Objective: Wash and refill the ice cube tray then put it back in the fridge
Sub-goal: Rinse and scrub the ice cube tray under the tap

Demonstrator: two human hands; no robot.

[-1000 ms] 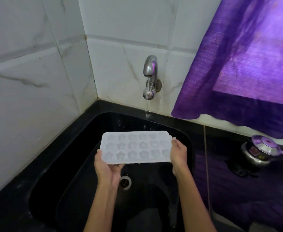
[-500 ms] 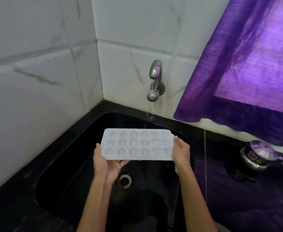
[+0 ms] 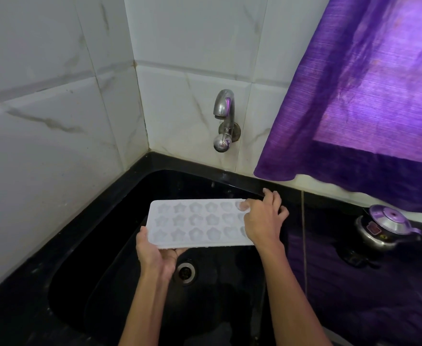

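Observation:
A white ice cube tray (image 3: 195,223) with star and flower shaped cells hangs level over the black sink (image 3: 100,245). My left hand (image 3: 155,255) grips its near left corner from below. My right hand (image 3: 262,221) lies over the tray's right end, thumb on a far cell, fingers spread past the edge. The steel tap (image 3: 223,118) sticks out of the tiled wall above and behind the tray; no water stream shows.
White marble tiles form the corner to the left and behind. A purple curtain (image 3: 354,96) hangs at the right, above the dark counter. A steel pressure cooker (image 3: 387,228) stands on that counter. The drain (image 3: 186,270) sits below the tray.
My right hand has shifted from gripping the tray's right edge to lying on top of its right end. The view has swung slightly left and down.

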